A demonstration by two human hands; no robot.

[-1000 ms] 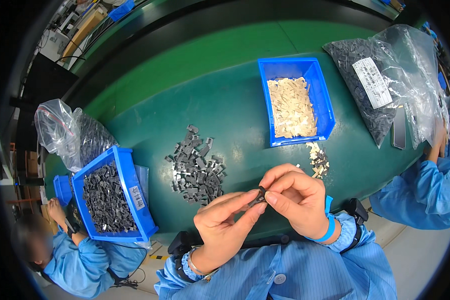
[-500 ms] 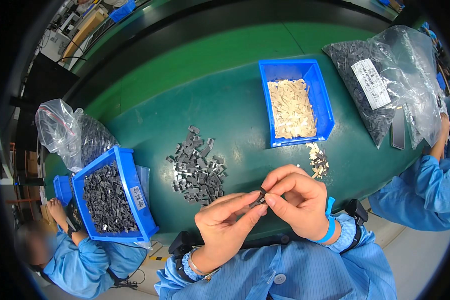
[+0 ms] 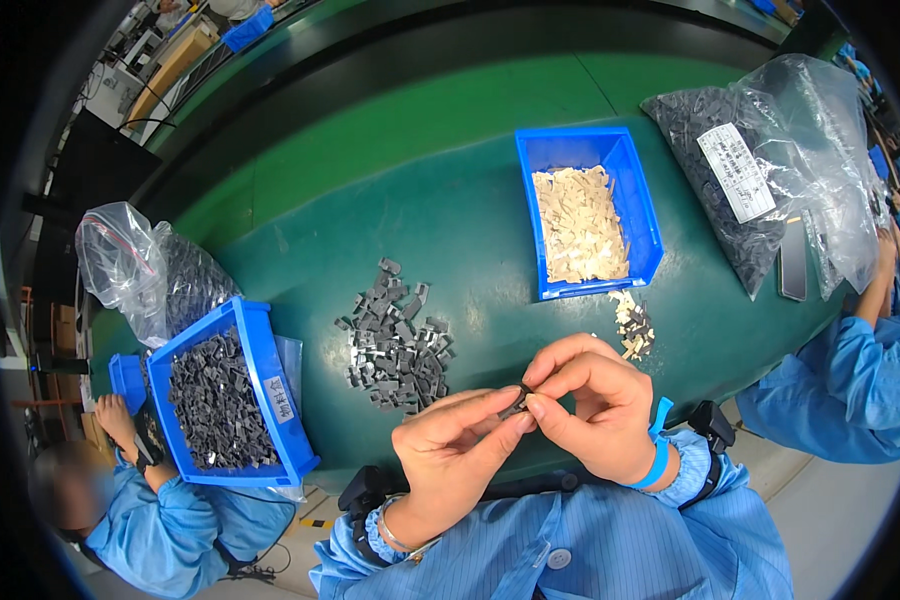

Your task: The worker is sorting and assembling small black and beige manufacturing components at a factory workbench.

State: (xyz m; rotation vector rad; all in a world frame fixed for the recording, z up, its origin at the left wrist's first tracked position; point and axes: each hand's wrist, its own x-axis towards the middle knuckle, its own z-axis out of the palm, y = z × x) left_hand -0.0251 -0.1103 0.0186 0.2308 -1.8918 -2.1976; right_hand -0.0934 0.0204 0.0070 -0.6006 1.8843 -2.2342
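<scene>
light blue smock (image 3: pixel 620 555) with fine darker pinstripes as far as I can tell from my remote seat, pale round button (image 3: pixel 560 558) up front, gathered cuffs (image 3: pixel 692 468), bright blue wristband (image 3: pixel 658 462) with a loose tail below the right hand (image 3: pixel 605 410), thin silvery bracelet (image 3: pixel 391 532) below the left hand (image 3: pixel 450 448)

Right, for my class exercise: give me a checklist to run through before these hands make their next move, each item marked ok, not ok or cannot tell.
1. Small dark part pinched by both left hand and right hand: ok.
2. Small dark part free of defects: cannot tell; the hands mostly cover it.
3. Pile of dark pieces out on the table: ok.
4. Blue bin of pale pieces upright and stocked: ok.
5. Scattered pale and dark bits contained: not ok; they lie loose beside that bin.
</scene>
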